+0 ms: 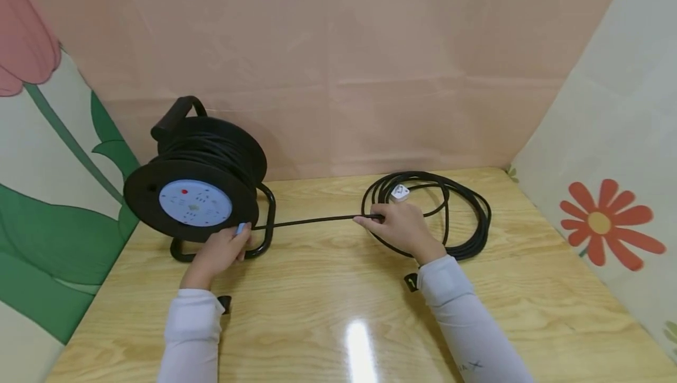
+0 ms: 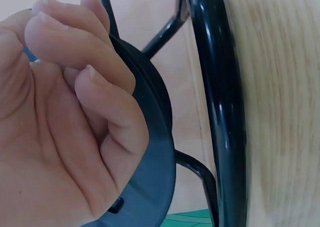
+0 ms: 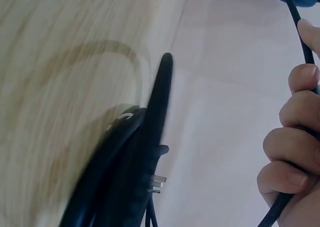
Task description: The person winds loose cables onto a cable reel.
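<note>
A black cable reel (image 1: pixel 191 230) stands tilted at the left, its round socket face pale blue with a red button. My left hand (image 1: pixel 222 251) pinches the small blue winding knob (image 1: pixel 240 228) at the reel's lower right rim; in the left wrist view the curled fingers mostly hide it. From the reel a black cable (image 1: pixel 312 219) runs taut across to my right hand (image 1: pixel 402 227). That hand's fingers wrap round the cable, as the right wrist view shows. Behind and beside it, loose coils of cable (image 1: pixel 478 236) lie on the table with a white plug (image 1: pixel 400 192).
Bent black tubing forms the reel's stand (image 1: pixel 271 212), with a carry handle (image 1: pixel 171 118) on top. The wooden table (image 1: pixel 317 289) meets a pink backdrop (image 1: pixel 338 77) at the back. Flower-patterned panels (image 1: pixel 608 136) rise at both sides.
</note>
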Available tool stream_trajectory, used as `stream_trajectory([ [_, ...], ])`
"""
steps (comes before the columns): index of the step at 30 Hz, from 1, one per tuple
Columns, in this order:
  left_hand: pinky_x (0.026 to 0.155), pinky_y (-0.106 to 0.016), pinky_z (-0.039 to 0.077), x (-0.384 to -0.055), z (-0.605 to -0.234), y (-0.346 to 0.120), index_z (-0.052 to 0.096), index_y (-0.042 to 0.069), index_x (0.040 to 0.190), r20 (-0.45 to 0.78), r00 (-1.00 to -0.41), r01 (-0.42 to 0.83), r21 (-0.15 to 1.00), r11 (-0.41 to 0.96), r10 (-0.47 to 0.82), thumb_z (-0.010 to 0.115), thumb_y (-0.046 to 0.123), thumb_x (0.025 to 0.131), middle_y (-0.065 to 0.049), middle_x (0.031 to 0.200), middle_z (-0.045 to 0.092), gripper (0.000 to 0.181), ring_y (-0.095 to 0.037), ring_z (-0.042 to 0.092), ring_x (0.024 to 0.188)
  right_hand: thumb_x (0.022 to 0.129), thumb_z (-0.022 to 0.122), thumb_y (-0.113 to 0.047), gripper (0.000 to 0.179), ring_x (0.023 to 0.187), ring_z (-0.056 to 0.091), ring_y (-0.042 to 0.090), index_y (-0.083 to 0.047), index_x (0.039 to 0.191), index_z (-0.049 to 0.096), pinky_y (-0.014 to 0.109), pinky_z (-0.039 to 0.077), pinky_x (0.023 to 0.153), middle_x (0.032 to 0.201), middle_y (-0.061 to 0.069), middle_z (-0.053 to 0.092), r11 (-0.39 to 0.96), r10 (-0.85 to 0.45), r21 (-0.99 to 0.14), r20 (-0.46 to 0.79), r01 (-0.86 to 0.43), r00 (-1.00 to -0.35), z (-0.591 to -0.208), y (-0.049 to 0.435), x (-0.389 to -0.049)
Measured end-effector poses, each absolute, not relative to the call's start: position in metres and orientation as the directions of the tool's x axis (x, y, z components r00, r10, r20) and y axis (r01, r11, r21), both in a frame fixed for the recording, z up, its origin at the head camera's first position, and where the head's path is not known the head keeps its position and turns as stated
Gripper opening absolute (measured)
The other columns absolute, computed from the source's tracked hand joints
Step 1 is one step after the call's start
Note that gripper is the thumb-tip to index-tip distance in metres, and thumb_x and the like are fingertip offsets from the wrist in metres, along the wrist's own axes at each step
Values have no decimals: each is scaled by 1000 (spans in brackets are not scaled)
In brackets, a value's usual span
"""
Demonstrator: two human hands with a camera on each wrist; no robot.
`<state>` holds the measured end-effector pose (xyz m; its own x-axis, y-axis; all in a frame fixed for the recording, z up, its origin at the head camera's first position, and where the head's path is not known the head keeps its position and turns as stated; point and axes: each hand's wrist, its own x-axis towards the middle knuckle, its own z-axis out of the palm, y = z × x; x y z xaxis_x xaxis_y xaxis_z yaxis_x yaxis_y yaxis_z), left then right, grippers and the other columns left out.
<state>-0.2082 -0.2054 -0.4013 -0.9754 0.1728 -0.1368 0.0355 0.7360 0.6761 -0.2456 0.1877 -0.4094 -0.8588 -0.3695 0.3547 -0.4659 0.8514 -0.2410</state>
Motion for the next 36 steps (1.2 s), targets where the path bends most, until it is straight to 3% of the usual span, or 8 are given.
stream_trajectory([
  [6, 60, -33, 42, -209, -406, -211, 67, 9, 98, -146, -970, 33, 708, 706, 192, 29, 55, 107, -3, 69, 56, 61, -20, 53, 63, 93, 55, -67, 55, 45, 27, 9, -23, 63, 43, 30, 21, 46, 51, -10, 32, 856, -379, -214, 359, -470, -853, -409, 194, -246],
  [11, 61, -33, 42, -210, -406, -214, 67, 6, 99, -165, -967, 19, 710, 704, 193, 30, 54, 107, -3, 69, 57, 61, -19, 54, 63, 91, 62, -63, 49, 43, 25, 10, -22, 66, 53, 29, 19, 43, 50, -10, 33, 873, -339, -229, 351, -431, -873, -407, 205, -247],
  [16, 62, -33, 42, -211, -405, -215, 67, 5, 100, -171, -967, 9, 719, 695, 189, 30, 56, 106, -3, 68, 57, 63, -20, 54, 63, 90, 59, -68, 57, 44, 21, 9, -23, 62, 41, 28, 18, 43, 50, -11, 28, 857, -362, -230, 368, -461, -856, -404, 207, -248],
  [24, 63, -33, 42, -209, -410, -220, 67, 5, 100, -184, -966, -13, 737, 675, 182, 31, 55, 106, -3, 68, 57, 62, -19, 53, 62, 84, 69, -66, 50, 44, 35, 10, -27, 60, 48, 30, 26, 43, 50, -11, 37, 882, -325, -181, 436, -435, -839, -410, 237, -256],
  [28, 63, -33, 42, -208, -411, -223, 67, 4, 100, -185, -964, -12, 744, 668, 189, 32, 53, 107, -3, 68, 57, 61, -19, 52, 62, 84, 72, -61, 47, 51, 41, 14, -24, 59, 56, 42, 40, 65, 52, -11, 44, 870, -320, -212, 441, -444, -838, -414, 262, -261],
  [31, 63, -33, 43, -209, -411, -223, 67, 4, 100, -173, -966, -2, 749, 663, 192, 32, 53, 107, -3, 69, 57, 61, -19, 53, 62, 86, 72, -58, 46, 64, 45, 17, -21, 60, 60, 53, 35, 86, 59, -10, 52, 868, -282, -256, 451, -426, -847, -417, 280, -265],
  [34, 64, -33, 43, -209, -410, -223, 67, 4, 100, -177, -966, -6, 745, 667, 190, 32, 53, 107, -3, 69, 57, 61, -19, 53, 63, 86, 73, -57, 43, 70, 43, 17, -24, 62, 62, 52, 36, 86, 62, -11, 52, 874, -263, -260, 459, -411, -849, -424, 296, -268],
  [36, 64, -33, 42, -208, -410, -223, 67, 4, 100, -189, -964, -15, 743, 669, 188, 32, 52, 107, -3, 69, 57, 60, -19, 53, 63, 84, 76, -54, 41, 66, 39, 16, -24, 61, 61, 45, 37, 76, 62, -11, 48, 867, -301, -225, 476, -445, -826, -427, 302, -271],
])
